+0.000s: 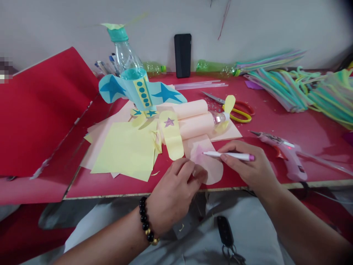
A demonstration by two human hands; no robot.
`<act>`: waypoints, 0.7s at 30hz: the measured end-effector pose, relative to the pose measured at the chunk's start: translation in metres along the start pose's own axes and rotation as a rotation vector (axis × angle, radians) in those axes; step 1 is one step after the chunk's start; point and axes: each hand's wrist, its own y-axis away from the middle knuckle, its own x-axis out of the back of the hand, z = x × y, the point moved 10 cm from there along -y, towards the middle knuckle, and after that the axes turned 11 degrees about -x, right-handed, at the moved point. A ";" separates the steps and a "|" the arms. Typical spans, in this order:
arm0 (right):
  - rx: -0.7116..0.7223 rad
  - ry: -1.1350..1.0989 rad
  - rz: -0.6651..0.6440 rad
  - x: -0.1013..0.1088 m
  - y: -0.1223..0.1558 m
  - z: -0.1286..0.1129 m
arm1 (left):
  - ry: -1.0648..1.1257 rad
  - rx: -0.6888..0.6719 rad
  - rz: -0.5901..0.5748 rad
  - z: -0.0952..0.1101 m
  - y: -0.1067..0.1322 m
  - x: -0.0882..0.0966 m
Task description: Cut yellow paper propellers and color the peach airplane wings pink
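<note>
My right hand [252,163] grips a white marker [230,155] with a pink-purple end. Its tip touches a purple-tinted patch [200,154] on a peach paper cutout [213,171] with a rounded end. The fingers of my left hand [179,184] are curled closed at the near left edge of that cutout; their tips are partly hidden. Just beyond is a plane-like model with peach paper wrapping [193,125], a yellow paper wing [172,138] bearing a purple star, and a yellow paper propeller [229,105].
A bottle plane [136,86] with blue star wings stands behind yellow paper sheets [124,151]. Scissors [237,110] and a pink glue gun [289,151] lie to the right. A phone [182,55] leans on the wall, near green bottles [215,68] and pipe cleaners [278,88].
</note>
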 end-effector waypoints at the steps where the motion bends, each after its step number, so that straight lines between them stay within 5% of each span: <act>1: -0.002 0.009 0.020 0.002 0.000 0.000 | 0.006 0.007 0.002 -0.001 0.000 0.000; 5: 0.017 -0.006 -0.076 -0.007 0.001 -0.003 | -0.006 -0.001 -0.020 0.000 0.001 -0.004; 17: 0.010 -0.039 0.014 0.002 0.001 -0.002 | -0.031 -0.010 -0.033 0.002 0.000 -0.003; 21: 0.011 -0.064 -0.054 -0.005 0.000 -0.002 | -0.028 -0.011 -0.045 0.002 0.000 -0.004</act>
